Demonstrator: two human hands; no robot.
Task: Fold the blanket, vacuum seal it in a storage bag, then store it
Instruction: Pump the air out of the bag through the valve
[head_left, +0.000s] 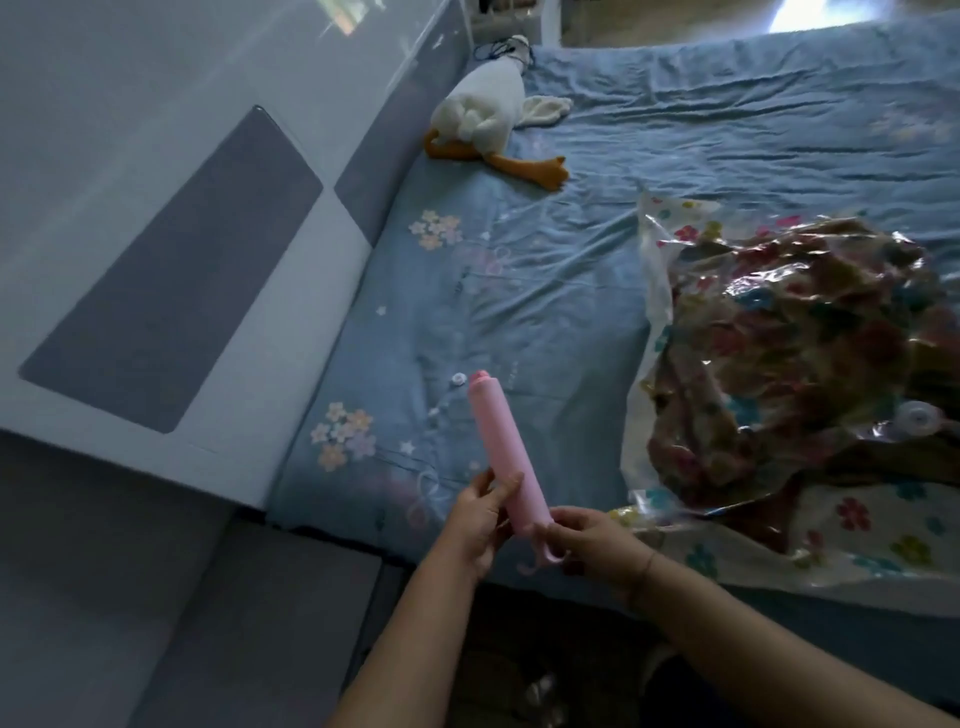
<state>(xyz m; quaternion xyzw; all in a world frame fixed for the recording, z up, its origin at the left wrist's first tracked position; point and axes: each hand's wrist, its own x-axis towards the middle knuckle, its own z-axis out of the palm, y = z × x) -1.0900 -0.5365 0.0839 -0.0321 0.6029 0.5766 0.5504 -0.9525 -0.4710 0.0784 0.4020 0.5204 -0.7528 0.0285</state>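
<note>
Pink hand pump (506, 447): cylinder, held over the near edge of the bed, nozzle end pointing away, handle end toward the person. Gripped by both hands.

Left hand (480, 519): fingers (511, 486) and thumb wrapped round the lower part of the pump barrel.

Right hand (592, 538): fingers curled about the pump's handle (545, 558) at the near end; exact hold on the handle partly hidden.

Storage bag (862, 525): clear plastic printed with coloured flowers, lying on the bed at right, crinkled and shiny. Round valve (919, 418) on its upper face, toward the right side.

Blanket (789, 353): brownish, patterned, bundled inside the storage bag, seen through the plastic.

Small round cap (457, 379): white, lying on the sheet just beside the pump's far tip, apart from the bag.

Bed (571, 270): covered in a blue sheet with small flower prints, wrinkled.

Plush goose (483, 111): white body, orange feet, lying at the far left corner of the bed against the headboard.

Headboard (171, 270): padded, pale with grey panels, along the left side of the bed.
</note>
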